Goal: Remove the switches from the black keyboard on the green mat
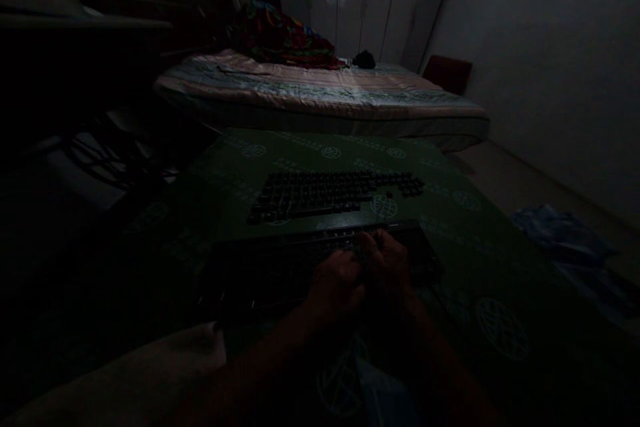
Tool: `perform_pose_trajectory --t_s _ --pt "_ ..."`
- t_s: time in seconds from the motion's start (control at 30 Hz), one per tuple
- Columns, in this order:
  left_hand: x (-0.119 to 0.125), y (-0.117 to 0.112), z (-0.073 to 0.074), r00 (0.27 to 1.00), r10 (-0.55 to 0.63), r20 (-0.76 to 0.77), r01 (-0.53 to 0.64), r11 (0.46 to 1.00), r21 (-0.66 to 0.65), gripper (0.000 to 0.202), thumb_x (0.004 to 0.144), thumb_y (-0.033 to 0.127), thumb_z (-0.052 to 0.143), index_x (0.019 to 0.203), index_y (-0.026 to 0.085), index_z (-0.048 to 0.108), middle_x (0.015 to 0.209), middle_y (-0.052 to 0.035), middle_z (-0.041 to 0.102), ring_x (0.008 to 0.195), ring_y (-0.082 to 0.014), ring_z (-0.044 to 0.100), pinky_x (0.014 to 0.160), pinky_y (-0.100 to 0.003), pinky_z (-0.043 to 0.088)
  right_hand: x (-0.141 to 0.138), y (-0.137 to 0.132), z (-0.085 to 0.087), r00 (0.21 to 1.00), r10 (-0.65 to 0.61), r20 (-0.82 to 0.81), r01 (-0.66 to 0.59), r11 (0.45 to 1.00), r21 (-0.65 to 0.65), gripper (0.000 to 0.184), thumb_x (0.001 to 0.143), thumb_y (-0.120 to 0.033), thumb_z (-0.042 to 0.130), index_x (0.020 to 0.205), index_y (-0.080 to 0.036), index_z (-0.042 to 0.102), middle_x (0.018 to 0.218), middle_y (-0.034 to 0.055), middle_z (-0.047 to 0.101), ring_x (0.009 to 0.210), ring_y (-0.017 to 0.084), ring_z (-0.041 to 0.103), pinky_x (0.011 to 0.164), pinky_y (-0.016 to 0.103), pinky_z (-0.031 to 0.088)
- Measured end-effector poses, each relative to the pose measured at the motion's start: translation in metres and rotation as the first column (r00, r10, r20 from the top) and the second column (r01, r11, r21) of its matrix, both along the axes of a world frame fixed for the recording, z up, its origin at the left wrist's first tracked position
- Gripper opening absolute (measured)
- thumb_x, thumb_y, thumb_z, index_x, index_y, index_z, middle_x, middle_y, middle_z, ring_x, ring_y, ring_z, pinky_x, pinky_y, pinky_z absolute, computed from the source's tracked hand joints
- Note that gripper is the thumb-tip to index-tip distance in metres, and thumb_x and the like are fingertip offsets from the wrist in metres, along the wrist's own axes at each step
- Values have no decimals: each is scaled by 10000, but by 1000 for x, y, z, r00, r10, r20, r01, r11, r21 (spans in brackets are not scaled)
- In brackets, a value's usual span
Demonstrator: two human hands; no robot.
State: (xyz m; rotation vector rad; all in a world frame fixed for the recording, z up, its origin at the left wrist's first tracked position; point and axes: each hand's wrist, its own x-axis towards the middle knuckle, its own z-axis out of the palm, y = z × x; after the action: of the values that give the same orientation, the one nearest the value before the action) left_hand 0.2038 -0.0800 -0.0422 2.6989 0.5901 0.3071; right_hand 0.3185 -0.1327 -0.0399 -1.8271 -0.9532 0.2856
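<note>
The room is very dark. A dark keyboard frame [280, 267] lies on a green patterned cloth [480, 240] in front of me. Both hands rest together on its right part. My left hand [336, 285] is curled with its fingers bent down onto the frame. My right hand [389, 265] sits beside it, touching it, fingers pinched on something too small and dim to name. Beyond the frame, several loose black keycaps [330, 192] are laid out in rows on the cloth.
A mattress with striped bedding [320, 90] lies behind the cloth, with a colourful bundle of fabric [285, 37] at its head. Dark furniture [100, 80] fills the left. A bluish cloth heap [560, 233] lies on the floor at the right. Pale fabric [125, 373] covers my near left.
</note>
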Motion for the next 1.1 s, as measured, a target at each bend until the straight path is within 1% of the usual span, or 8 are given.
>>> perform_pose_trajectory --t_s 0.17,0.4,0.53,0.67,0.83,0.9,1.0,1.1 --pt "-1 -1 4 1000 -3 -12 3 1000 -7 77 710 207 558 761 162 595 842 -48 594 793 -184 512 707 -302 428 1 2 -1 997 -17 -77 18 1000 15 385 773 -542 486 585 -206 466 509 -51 469 489 98 425 503 216 323" --pt "-2 -2 4 1000 -18 -7 18 1000 5 70 725 211 548 744 159 590 830 -53 589 774 -185 502 696 -312 420 3 1 -3 983 -13 -181 20 999 37 387 766 -539 500 589 -195 472 502 -55 426 493 97 393 474 208 325" --pt "-2 -3 4 1000 -22 1 22 1000 0 62 729 202 551 747 157 589 834 -54 591 773 -184 501 695 -310 417 3 1 -3 982 -39 -184 46 998 32 389 758 -541 509 587 -192 485 499 -47 439 487 100 402 456 207 332" --pt "-2 -4 3 1000 -29 7 29 999 28 37 728 196 557 726 164 574 802 -45 582 760 -181 494 680 -305 411 4 1 -1 977 -41 -208 50 998 40 388 752 -546 515 594 -192 493 496 -49 442 477 100 410 455 209 344" --pt "-3 -3 -2 996 -52 77 50 998 28 73 775 227 527 744 173 564 790 -35 575 746 -167 492 681 -297 407 6 3 1 964 -122 -234 132 991 30 400 752 -555 507 582 -194 494 483 -50 444 469 100 415 450 214 344" --pt "-3 -3 -2 994 -52 91 51 999 15 76 774 221 534 733 165 566 776 -36 577 737 -164 497 669 -290 407 6 3 1 955 -128 -266 144 989 40 410 741 -567 519 566 -199 477 466 -56 435 451 96 409 432 211 339" --pt "-3 -3 -1 992 -38 124 41 999 -26 80 764 221 561 714 160 576 759 -33 588 729 -158 509 661 -282 408 5 2 4 918 -118 -379 158 985 75 426 731 -589 524 559 -206 449 421 -66 427 388 88 399 382 207 335" --pt "-4 -3 3 980 6 199 18 993 -120 70 758 222 575 721 167 599 750 -25 606 729 -153 532 662 -273 415 5 -2 10 866 -114 -487 196 973 119 445 744 -608 496 555 -212 419 359 -70 414 305 83 378 316 199 305"
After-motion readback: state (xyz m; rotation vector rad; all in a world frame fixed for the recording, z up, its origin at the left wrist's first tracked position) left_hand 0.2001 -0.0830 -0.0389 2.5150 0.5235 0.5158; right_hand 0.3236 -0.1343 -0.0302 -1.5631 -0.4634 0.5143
